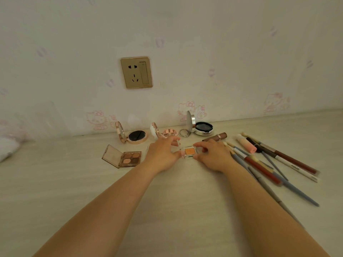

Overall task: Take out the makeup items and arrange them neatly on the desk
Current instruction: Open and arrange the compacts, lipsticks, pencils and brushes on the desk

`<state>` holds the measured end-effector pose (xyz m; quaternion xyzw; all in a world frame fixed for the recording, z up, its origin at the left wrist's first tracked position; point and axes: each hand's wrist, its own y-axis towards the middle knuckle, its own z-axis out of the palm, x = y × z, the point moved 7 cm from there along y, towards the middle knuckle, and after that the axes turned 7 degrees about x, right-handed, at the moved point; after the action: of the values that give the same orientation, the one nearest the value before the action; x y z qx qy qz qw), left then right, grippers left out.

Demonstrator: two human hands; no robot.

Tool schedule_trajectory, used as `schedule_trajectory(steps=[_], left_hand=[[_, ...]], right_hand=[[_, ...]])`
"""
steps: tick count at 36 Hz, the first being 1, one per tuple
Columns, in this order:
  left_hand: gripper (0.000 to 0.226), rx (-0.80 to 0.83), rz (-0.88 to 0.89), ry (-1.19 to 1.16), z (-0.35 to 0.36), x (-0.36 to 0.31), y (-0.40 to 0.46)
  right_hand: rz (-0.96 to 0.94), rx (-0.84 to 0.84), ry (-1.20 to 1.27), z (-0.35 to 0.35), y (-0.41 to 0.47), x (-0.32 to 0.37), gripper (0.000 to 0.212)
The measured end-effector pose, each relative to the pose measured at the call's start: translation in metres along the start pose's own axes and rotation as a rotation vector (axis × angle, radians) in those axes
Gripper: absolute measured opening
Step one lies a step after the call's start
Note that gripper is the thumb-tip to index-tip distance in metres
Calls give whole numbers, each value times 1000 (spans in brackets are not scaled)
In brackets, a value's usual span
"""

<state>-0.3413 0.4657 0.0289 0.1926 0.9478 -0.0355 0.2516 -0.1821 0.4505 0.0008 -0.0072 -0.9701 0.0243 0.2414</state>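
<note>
A small clear case with an orange powder pan (pixel 189 151) lies on the pale desk (pixel 167 197), its lid swung open. My left hand (pixel 163 153) pinches the clear lid on the left side, and my right hand (pixel 211 154) holds the case's right edge. Left of them an open brown eyeshadow palette (pixel 123 157) lies flat. Behind stand three open round compacts: rose-gold with a black pad (pixel 136 136), a pink one (pixel 167 132), and a silver one (pixel 202 127) with a key ring.
A brown lipstick tube (pixel 216 136), a pink tube (pixel 246 144) and several pencils and brushes (pixel 274 164) lie fanned out at the right. A gold wall socket (pixel 136 72) sits on the wallpapered wall. White cloth (pixel 7 147) lies at the far left.
</note>
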Motion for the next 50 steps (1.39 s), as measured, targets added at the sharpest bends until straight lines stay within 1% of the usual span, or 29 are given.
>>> schedule_trajectory(steps=[8,17,31,35,38,41,43,45,48,50], left_hand=[[54,46,-4,7,2,0,4],[53,121,-70,-4,3,5,2],[57,104,-50,98,5,-5,5],[68,98,-44,126,5,-5,5],[72,76,-53,144,1,-9,4],[68,6,-58,110,-4,-14,2],[60,-73,-38,105,-9,-19,-1],[50,-135,3,127,-12,-32,-6],[38,-138,75,215,-7,-58,-5],[34,-115,113,289,1,-75,2]], right_hand=[[10,-27,4,0,-1,0,46],[14,-24,6,1,-1,-1,47],[41,-51,-90,-1,-13,4,45],[48,-62,-97,0,-15,4,49],[51,-93,-38,0,-18,2,54],[36,-130,72,-2,-24,3,48],[21,-162,148,-6,-32,5,43],[1,-210,167,-13,-45,4,36],[-14,-304,184,-31,-58,-7,26],[16,-354,159,-44,-60,-18,23]])
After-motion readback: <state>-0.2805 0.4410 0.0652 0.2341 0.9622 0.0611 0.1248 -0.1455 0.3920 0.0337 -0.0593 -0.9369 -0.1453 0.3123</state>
